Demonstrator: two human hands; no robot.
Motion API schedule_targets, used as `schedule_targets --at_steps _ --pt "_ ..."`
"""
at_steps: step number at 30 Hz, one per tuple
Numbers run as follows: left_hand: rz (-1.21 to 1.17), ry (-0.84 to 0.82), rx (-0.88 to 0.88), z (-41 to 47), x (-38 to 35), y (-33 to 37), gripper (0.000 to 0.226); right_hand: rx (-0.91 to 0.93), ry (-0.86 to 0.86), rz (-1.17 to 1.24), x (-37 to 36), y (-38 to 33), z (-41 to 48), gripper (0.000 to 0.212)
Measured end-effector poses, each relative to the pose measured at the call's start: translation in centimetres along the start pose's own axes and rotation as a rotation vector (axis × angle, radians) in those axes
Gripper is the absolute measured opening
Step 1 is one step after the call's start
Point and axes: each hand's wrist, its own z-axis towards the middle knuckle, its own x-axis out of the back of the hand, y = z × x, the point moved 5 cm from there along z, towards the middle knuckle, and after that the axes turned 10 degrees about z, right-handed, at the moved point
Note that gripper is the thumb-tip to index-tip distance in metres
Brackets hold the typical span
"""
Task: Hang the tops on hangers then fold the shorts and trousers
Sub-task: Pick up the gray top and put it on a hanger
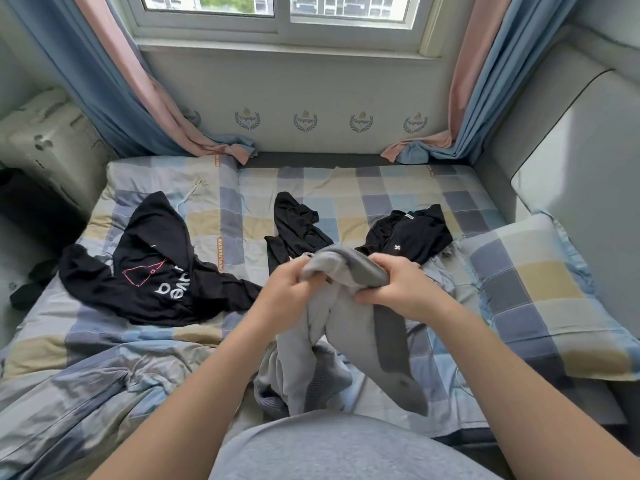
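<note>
We get a single view: a wide-angle camera on the person's head. We look forward and down across the bed [381, 188] toward the window [277, 15] on the far wall. The left hand [287, 289] and right hand [398, 282] sit close below the lens, mid-frame, gripping the grey garment [353, 327]; the wearer's torso [346, 452] fills the bottom edge, nearest of all.

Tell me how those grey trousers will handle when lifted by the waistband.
Likely floppy: the grey trousers droop in folds below the left hand and right hand. Probably light, since curled fingers alone hold them. Legs may tangle; they hang bunched.
</note>
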Motion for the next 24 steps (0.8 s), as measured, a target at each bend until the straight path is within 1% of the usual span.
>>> schedule_targets --at_steps 2,3,4,5,7,8,9,10,11,12,13,14,15,16,18,20,22,24 --pt "-0.088 0.105 0.057 0.0 1.6 0.0 0.016 -0.057 0.09 -0.091 0.6 2.6 -0.1 0.008" --pt "-0.138 0.152 0.093 0.0 2.3 0.1 0.019 -0.092 0.139 -0.052 0.6 3.6 -0.3 0.007" --pt "-0.198 0.189 0.138 0.0 2.8 0.2 0.019 -0.121 0.163 0.053 0.2 4.3 -0.7 0.009" --pt "-0.265 0.215 0.184 0.1 3.0 0.2 0.02 -0.153 0.143 0.188 -0.5 4.8 -1.0 0.02" --pt "-0.387 0.238 0.246 0.2 2.9 0.4 0.022 -0.203 0.012 0.386 -2.5 5.6 -1.6 0.053" --pt "-0.43 0.237 0.261 0.2 2.7 0.7 0.024 -0.249 -0.059 0.401 -3.5 5.8 -1.8 0.063" --pt "-0.459 0.231 0.271 0.1 2.3 0.9 0.024 -0.292 -0.111 0.386 -4.4 5.9 -2.0 0.066" --pt "-0.482 0.221 0.276 0.1 2.0 1.2 0.025 -0.315 -0.133 0.349 -5.1 6.1 -2.0 0.065" --pt "-0.502 0.207 0.278 0.0 1.7 1.5 0.027 -0.325 -0.131 0.317 -5.7 6.2 -2.0 0.058" --pt "-0.517 0.194 0.275 0.0 1.5 1.7 0.032 -0.329 -0.084 0.347 -6.3 6.1 -1.8 0.043" --pt "-0.521 0.182 0.269 -0.1 1.5 1.8 0.036 -0.343 -0.002 0.402 -6.6 5.8 -1.7 0.019" --pt "-0.517 0.176 0.266 -0.1 1.6 1.9 0.038 -0.32 0.071 0.458 -6.4 5.4 -1.5 0.008" --pt "-0.502 0.181 0.271 -0.1 1.9 1.8 0.034 -0.31 0.157 0.489 -5.7 5.4 -1.5 0.027" --pt "-0.48 0.2 0.278 0.0 2.3 1.4 0.029 -0.281 0.219 0.618 -4.8 5.5 -1.4 0.032" --pt "-0.395 0.246 0.269 0.4 3.3 0.5 0.022 -0.162 0.227 0.656 -2.7 4.2 -1.4 0.01" --pt "-0.29 0.286 0.252 0.8 3.9 -0.6 0.022 -0.065 0.207 0.528 -0.3 2.5 -1.6 0.011" --pt "-0.195 0.307 0.235 1.5 3.9 -1.6 0.029 0.014 0.214 0.321 1.6 0.7 -1.9 0.012" --pt "-0.076 0.335 0.249 2.2 3.9 -2.3 0.032 0.062 0.199 0.185 2.7 -1.1 -2.1 0.014"
